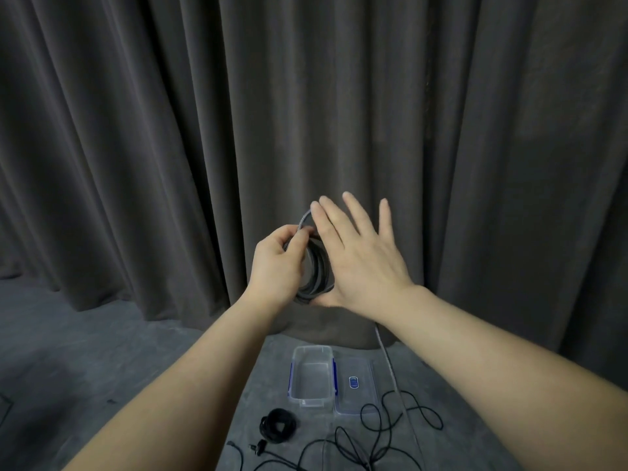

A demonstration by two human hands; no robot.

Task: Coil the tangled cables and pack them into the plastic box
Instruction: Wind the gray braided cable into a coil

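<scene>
I hold a grey braided cable coil (pixel 317 271) up in the air between both hands. My left hand (pixel 280 263) pinches a strand of it at the top. My right hand (pixel 358 256) has straight spread fingers, and the coil loops lie around its palm. The cable's free end (pixel 390 362) hangs down to the floor on the right. Below, the clear plastic box (pixel 296 379) with blue clips stands open and holds nothing. A coiled black cable (pixel 278 425) lies in front of it. A tangled black cable (pixel 380 433) sprawls to the right.
The box's clear lid (pixel 365 396) with a blue label lies right of the box. A small black plug (pixel 258 447) lies near the black coil. Dark grey curtain (pixel 204 147) hangs behind, above a grey cloth-covered floor (pixel 85 351).
</scene>
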